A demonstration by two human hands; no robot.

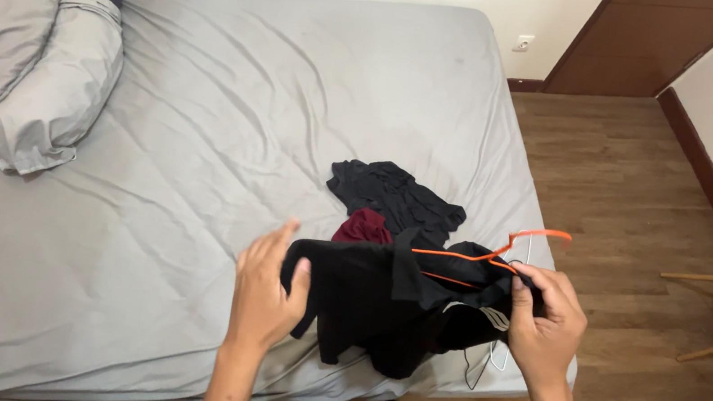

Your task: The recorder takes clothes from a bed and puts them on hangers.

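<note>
**Black garment held at the bed's near edge**

The black garment (380,308) lies low and centre in the frame on the grey bed (203,118). The left hand (265,294) pinches its edge, fingers loosely extended. The right hand (546,324) is closed around cloth and an orange hanger (495,256).

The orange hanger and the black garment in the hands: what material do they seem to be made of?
The orange hanger looks like thin wire with a smooth coloured coating, maybe plastic: it is slender and evenly bright. The black garment looks like soft matte knit fabric, perhaps cotton: it droops and folds loosely between the left hand and the right hand.
</note>
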